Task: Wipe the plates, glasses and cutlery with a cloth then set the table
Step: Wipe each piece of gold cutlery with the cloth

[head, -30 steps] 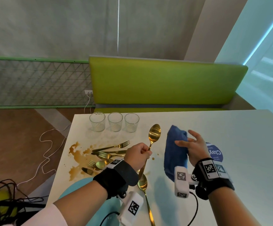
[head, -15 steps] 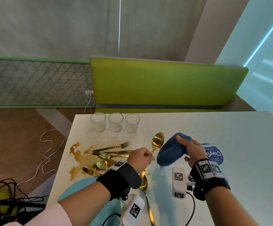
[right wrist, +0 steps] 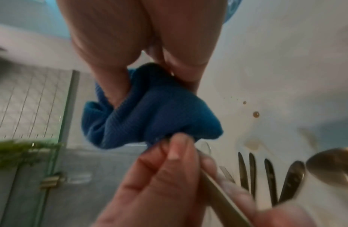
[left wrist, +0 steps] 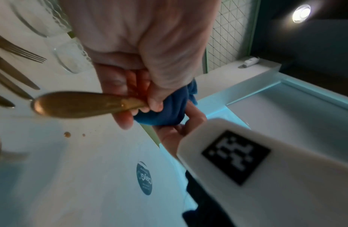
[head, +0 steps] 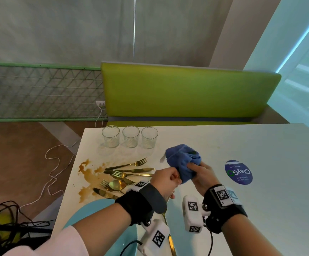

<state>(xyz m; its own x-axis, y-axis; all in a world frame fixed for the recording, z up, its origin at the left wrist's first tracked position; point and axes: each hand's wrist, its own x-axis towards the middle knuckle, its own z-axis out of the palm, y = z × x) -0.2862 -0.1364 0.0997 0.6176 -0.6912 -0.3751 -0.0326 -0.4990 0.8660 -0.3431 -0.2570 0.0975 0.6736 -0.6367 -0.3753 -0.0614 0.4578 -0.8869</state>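
Note:
My left hand (head: 169, 179) grips the handle of a gold spoon (left wrist: 81, 104) just above the white table (head: 260, 200). The spoon's bowl is hidden inside a bunched blue cloth (head: 182, 160), which my right hand (head: 196, 169) holds wrapped round it. In the right wrist view the cloth (right wrist: 149, 113) sits between my right fingers and my left hand (right wrist: 159, 176), with the handle (right wrist: 223, 198) running out below. A second gold spoon (head: 169, 235) lies on the table, partly under my left wrist.
Three empty glasses (head: 131, 136) stand in a row at the far edge. Several gold forks, knives and a spoon (head: 127, 174) lie in a pile beside a brown spill (head: 87, 172). A teal plate (head: 98, 209) is at the near left, a blue sticker (head: 238, 172) to the right, and a green bench (head: 186, 93) behind.
My right hand brought the hanging cloth leftward and bunched it over the spoon's bowl, which is now covered. My left hand kept its grip on the handle.

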